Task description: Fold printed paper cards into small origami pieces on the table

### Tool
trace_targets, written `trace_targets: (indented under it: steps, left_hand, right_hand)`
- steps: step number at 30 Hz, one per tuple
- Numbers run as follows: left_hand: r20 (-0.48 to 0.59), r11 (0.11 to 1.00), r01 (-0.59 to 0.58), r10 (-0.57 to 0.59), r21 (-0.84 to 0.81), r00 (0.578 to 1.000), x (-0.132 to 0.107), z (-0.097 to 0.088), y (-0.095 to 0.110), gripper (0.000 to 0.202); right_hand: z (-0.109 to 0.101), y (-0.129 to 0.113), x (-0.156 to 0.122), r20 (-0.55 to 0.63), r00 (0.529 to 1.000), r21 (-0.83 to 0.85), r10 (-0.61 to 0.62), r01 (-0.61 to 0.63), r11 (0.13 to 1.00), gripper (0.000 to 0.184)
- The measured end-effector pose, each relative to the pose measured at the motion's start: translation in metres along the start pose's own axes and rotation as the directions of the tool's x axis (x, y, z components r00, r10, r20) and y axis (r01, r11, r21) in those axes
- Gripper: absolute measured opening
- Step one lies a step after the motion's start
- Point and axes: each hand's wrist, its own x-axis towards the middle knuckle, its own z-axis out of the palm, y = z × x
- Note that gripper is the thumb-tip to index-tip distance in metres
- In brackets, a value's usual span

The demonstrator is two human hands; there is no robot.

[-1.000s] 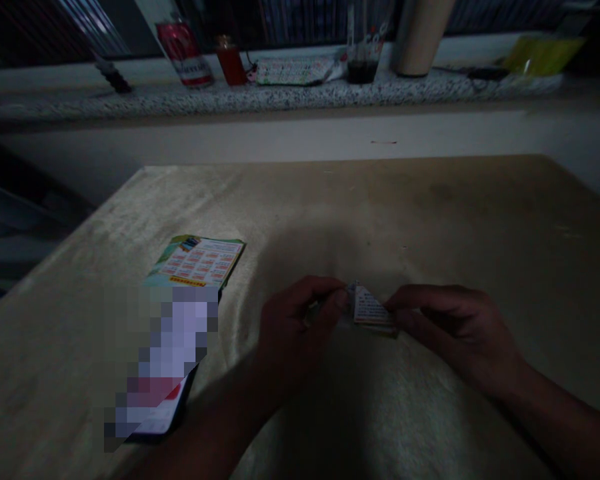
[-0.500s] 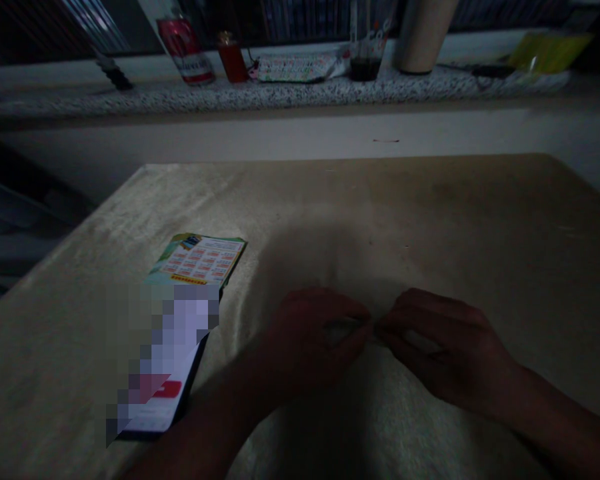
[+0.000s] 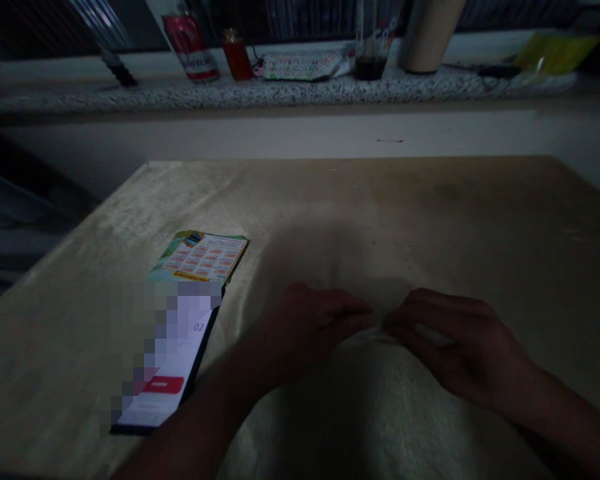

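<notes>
Over the middle of the table, my left hand [image 3: 315, 330] has its thumb and fingertips pressed together in a pinch. My right hand [image 3: 463, 350] faces it a short way to the right, its thumb and fingers also closed at the tips. A faint, pale, thin strip [image 3: 373, 335] shows in the dim gap between the two sets of fingertips. It is too dark and small to name. To the left of my left forearm lies a phone [image 3: 163, 400] with a lit screen, partly blurred out. A green-edged printed card or leaflet [image 3: 207, 257] lies just beyond it.
Under my hands is a pale table [image 3: 430, 220]. Behind it runs a speckled stone sill [image 3: 290, 93] holding a red can [image 3: 193, 50], a small red bottle [image 3: 237, 57], a patterned pouch [image 3: 300, 67], a glass with dark liquid [image 3: 373, 63], a beige cylinder [image 3: 433, 40] and a yellow item [image 3: 557, 53].
My right hand has shifted slightly right, widening the gap between the fingertips. The pale strip shows more clearly there. My left fingers have drawn closer together, and the view has moved slightly.
</notes>
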Motion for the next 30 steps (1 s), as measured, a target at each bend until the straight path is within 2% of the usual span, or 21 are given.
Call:
trace_targets:
  steps: [2, 5, 8, 11, 14, 16, 18, 21, 30]
  left_hand:
    - [-0.005, 0.99, 0.095, -0.096, -0.103, 0.995, 0.003, 0.001, -0.001, 0.013]
    - [0.002, 0.953, 0.215, -0.22, -0.213, 0.976, 0.006, 0.003, -0.007, 0.012]
    - [-0.087, 0.931, 0.273, -0.302, -0.244, 0.949, 0.006, 0.002, -0.013, 0.027]
    - [-0.188, 0.967, 0.252, -0.252, -0.026, 0.949, 0.001, -0.001, -0.016, 0.017]
    - [-0.095, 0.967, 0.166, -0.149, 0.196, 0.984, -0.006, 0.0, -0.019, 0.005]
    - [-0.038, 0.957, 0.099, -0.092, 0.274, 0.995, -0.01, 0.005, -0.022, 0.011]
    - [-0.007, 0.948, 0.06, -0.061, 0.314, 0.998, -0.013, 0.011, -0.024, 0.02]
    - [0.033, 0.942, 0.039, -0.053, 0.335, 0.998, -0.014, 0.018, -0.026, 0.022]
    - [-0.049, 0.943, 0.05, -0.036, 0.329, 0.998, -0.013, 0.019, -0.028, 0.023]
  right_hand:
    - [0.001, 0.003, 0.001, 0.063, 0.983, 0.107, 0.172, -0.179, 0.978, 0.011]
    - [0.006, 0.01, 0.003, 0.139, 0.919, 0.201, 0.369, -0.391, 0.898, 0.021]
    - [0.009, 0.019, 0.003, 0.132, 0.888, 0.261, 0.441, -0.46, 0.849, 0.024]
    - [0.011, 0.029, 0.003, 0.016, 0.905, 0.243, 0.425, -0.416, 0.876, 0.023]
    - [0.013, 0.035, 0.002, -0.043, 0.935, 0.036, 0.351, -0.35, 0.936, 0.015]
    - [0.015, 0.036, 0.002, -0.027, 0.966, -0.13, 0.256, -0.258, 0.957, 0.012]
    - [0.015, 0.036, 0.002, 0.001, 0.988, -0.248, 0.156, -0.151, 0.957, 0.013]
    - [0.016, 0.036, 0.001, 0.029, 0.998, -0.341, 0.058, -0.045, 0.939, 0.011]
    - [0.018, 0.04, -0.002, 0.051, 0.999, -0.298, -0.004, 0.019, 0.954, 0.011]
